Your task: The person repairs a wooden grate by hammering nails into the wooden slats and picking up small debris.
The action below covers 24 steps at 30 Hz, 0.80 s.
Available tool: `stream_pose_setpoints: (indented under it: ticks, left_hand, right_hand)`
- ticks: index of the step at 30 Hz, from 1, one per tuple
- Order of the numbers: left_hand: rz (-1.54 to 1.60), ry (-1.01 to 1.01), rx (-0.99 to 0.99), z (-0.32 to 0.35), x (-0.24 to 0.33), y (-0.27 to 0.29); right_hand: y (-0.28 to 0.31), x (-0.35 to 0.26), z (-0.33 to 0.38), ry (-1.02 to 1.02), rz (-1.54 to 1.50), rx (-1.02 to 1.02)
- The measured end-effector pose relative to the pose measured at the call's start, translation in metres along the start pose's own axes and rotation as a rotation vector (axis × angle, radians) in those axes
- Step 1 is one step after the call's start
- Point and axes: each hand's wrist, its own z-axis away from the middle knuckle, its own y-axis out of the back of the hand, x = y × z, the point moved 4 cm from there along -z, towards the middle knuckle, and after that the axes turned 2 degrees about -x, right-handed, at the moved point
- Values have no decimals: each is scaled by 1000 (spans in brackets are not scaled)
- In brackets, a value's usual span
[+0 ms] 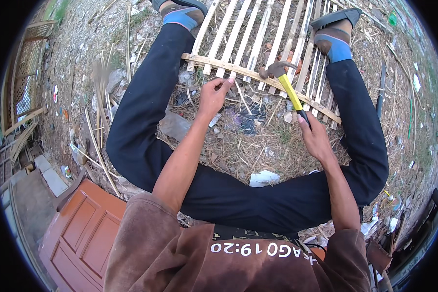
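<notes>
A frame of pale, narrow wooden slats lies on the ground between my feet, joined along its near end by a crosswise wooden strip. At the left part of that strip my left hand is closed, with its thumb and fingertips pinched at the near end of one slat. Whether a small nail is also in that pinch cannot be made out. My right hand is wrapped round the black grip of a claw hammer with a yellow shaft. The hammer's rusty head is over the crosswise strip, right of my left hand.
My legs spread on both sides of the frame, and a shoe is by its right edge. Dry grass, stones and litter cover the ground. A reddish-brown panelled door lies at lower left. Loose sticks lie left of my leg.
</notes>
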Motion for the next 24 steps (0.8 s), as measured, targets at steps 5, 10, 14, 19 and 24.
stream_pose_setpoints:
  ticks: [5, 10, 14, 19, 24]
  left_hand:
    - [30, -12, -5, 3, 4, -1]
    - [-64, 16, -7, -1, 1, -2]
    - [5, 2, -13, -6, -1, 3]
    - [-22, -49, 13, -4, -2, -3]
    - [-46, 29, 14, 1, -6, 2]
  right_hand:
    - [23, -21, -2, -107, -446, 64]
    - [-2, 0, 2, 34, 160, -25]
    - [28, -8, -5, 17, -97, 95]
    - [12, -4, -2, 82, -18, 106]
    - [21, -22, 3, 81, 68, 30]
